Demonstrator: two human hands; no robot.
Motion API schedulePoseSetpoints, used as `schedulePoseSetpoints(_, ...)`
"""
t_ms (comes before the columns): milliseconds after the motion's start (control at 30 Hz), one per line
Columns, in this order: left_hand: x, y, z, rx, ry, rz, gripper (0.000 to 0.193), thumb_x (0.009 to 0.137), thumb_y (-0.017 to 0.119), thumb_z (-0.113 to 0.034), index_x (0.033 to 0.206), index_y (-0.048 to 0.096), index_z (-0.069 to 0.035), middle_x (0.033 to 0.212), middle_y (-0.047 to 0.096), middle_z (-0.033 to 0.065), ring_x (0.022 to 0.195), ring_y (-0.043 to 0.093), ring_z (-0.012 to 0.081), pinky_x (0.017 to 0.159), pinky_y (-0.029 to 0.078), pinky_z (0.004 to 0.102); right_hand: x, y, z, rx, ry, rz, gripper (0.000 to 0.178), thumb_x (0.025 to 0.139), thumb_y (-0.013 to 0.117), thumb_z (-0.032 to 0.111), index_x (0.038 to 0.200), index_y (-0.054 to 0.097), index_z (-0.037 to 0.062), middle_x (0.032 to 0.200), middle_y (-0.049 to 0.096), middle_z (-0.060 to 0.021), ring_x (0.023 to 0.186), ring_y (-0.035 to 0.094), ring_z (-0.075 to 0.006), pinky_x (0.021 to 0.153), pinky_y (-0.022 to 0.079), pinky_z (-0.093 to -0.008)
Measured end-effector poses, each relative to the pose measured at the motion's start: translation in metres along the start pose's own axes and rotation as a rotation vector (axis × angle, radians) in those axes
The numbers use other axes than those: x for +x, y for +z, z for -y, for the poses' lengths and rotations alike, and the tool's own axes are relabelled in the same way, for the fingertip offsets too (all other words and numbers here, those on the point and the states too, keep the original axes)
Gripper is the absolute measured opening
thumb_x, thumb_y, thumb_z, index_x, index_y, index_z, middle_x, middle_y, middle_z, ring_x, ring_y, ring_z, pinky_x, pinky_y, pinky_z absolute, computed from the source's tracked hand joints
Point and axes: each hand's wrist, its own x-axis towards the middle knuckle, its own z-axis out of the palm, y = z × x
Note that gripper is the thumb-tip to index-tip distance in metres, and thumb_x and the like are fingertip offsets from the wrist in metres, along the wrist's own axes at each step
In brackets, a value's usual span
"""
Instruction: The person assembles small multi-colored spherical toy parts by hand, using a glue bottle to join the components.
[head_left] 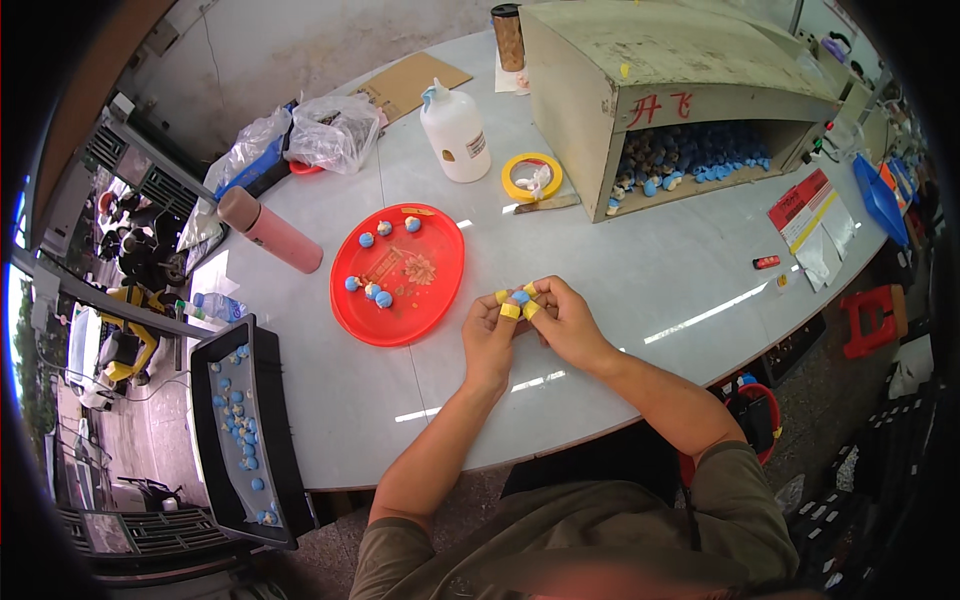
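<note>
Pinching a small blue ball (521, 296) between taped fingertips of our left hand (490, 335) and right hand (565, 325), at 3 o'clock from red tray (345, 300).

left hand (490, 325) and right hand (566, 318) touching, taped fingertips (510, 311) pinched.

Around us on the pale table (640, 270)

We see a white glue bottle (456, 132), a yellow tape roll (531, 177), a pink flask (269, 229), crumpled plastic bags (300, 135), a cardboard sheet (410, 84) and a black tray (243, 430) at the table's edge.
</note>
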Motion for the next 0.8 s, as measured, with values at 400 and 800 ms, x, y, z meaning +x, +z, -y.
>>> schedulePoseSetpoints(400, 0.015, -0.019, -0.016, 0.279, -0.135, 0.277, 0.027, 0.094, 0.058, -0.008, 0.113, 0.054, 0.01, 0.107, 0.065, 0.0154, 0.096, 0.067, 0.0221, 0.079, 0.057, 0.0281, 0.015, -0.031, 0.007, -0.016, 0.122, 0.286, 0.019, 0.089, 0.051, -0.001, 0.108, 0.054, -0.0022, 0.084, 0.06, -0.0048, 0.062, 0.055, -0.0075, 0.053, 0.047, -0.0222)
schedulePoseSetpoints(800, 0.016, -0.022, -0.018, 0.201, -0.169, 0.296, 0.02, 0.089, 0.057, 0.0, 0.107, 0.057, 0.009, 0.105, 0.064, 0.0156, 0.095, 0.068, 0.0247, 0.083, 0.057, 0.0304, 0.015, -0.034, 0.005, -0.017, 0.096, 0.351, 0.017, 0.09, 0.05, -0.002, 0.107, 0.053, -0.0004, 0.09, 0.062, -0.0056, 0.071, 0.056, -0.0079, 0.059, 0.048, -0.023)
